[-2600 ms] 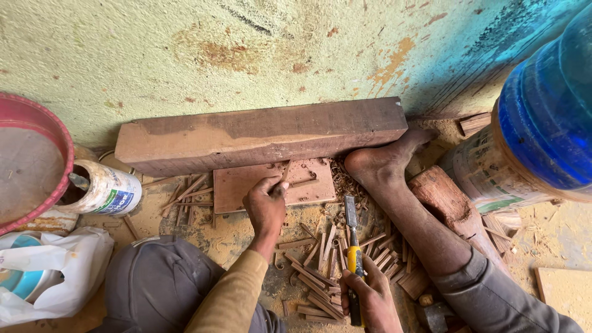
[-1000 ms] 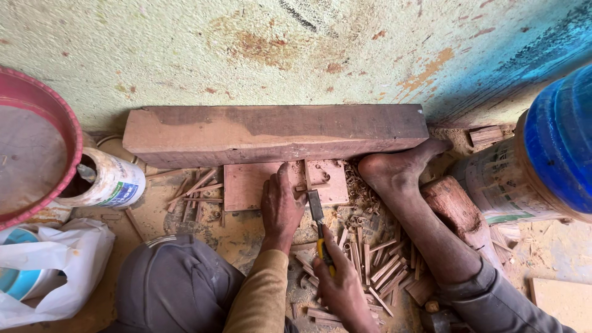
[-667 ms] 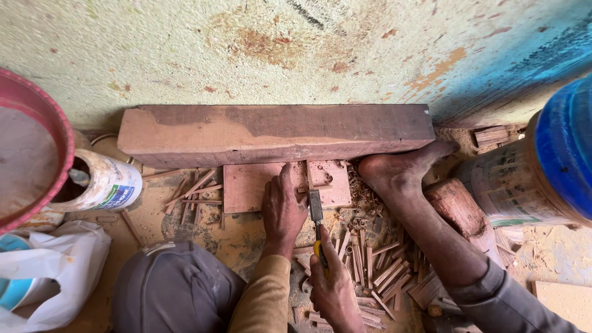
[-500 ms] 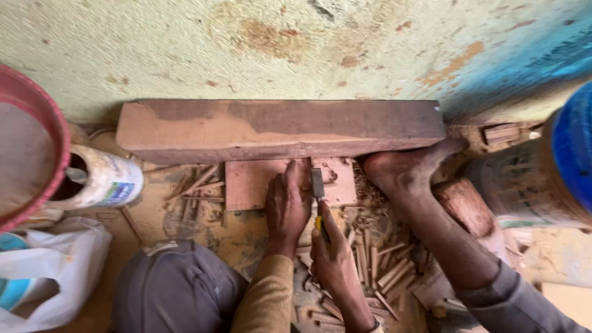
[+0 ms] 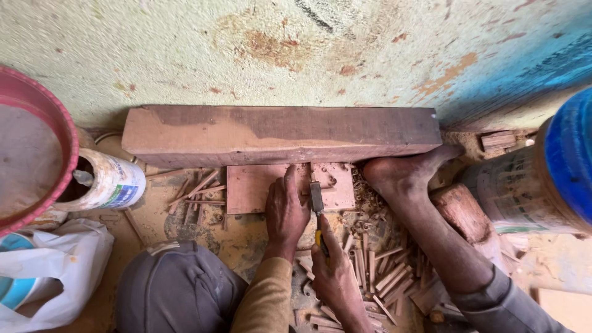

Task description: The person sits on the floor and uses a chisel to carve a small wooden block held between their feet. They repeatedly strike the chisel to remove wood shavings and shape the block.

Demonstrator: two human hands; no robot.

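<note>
Right hand [image 5: 333, 271], closed on a chisel [image 5: 317, 206], works just beside the left hand [image 5: 285, 213] lying flat on the board [image 5: 253, 188] at frame centre; a slip could cut those fingers.

Lots of clutter from where I'm watching: a long reddish wooden beam [image 5: 280, 132] lies along the stained wall [image 5: 296, 49]. Off to one side there's a white tin can [image 5: 108, 183], a red basin [image 5: 34, 154] and a white plastic bag [image 5: 55, 271]. Opposite, a blue-lidded bucket [image 5: 542, 185], with thin wood strips [image 5: 382, 274] strewn over the floor.
</note>
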